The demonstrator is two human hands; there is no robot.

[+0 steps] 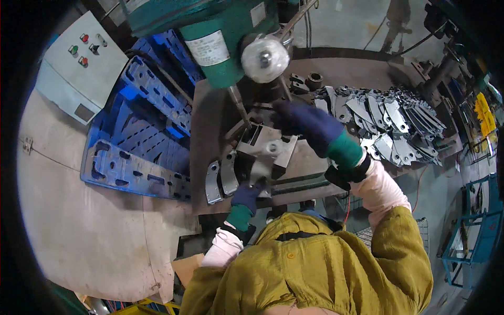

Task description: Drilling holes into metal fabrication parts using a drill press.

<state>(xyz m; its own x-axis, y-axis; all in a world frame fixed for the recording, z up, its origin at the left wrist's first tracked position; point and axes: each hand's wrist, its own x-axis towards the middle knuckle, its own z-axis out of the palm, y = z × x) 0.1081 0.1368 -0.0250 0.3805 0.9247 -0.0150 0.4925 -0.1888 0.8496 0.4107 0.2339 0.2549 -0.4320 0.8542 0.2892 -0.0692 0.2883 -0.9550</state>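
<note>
My left hand (pixel 249 196), in a dark blue glove, is closed on the lower end of a flat metal plate (pixel 262 170), which is smeared by motion. The plate's far end reaches the block-shaped metal fixture (pixel 284 152) under the green drill press (pixel 220 65). My right hand (pixel 307 124), gloved alike, is closed at the lower end of the press's lever (pixel 284 87); its fingers are blurred. To the left of the fixture, the spindle (pixel 239 106) points down at the worktable. Two curved metal plates (pixel 220 178) lie beside my left hand.
Many overlapping metal plates (pixel 391 118) cover the table's right side. Metal rings and small blocks (pixel 314 80) sit behind the fixture. Blue plastic pallets (pixel 139 170) and a grey control box (pixel 79 68) with buttons stand left. A blue cart (pixel 475 231) is at far right.
</note>
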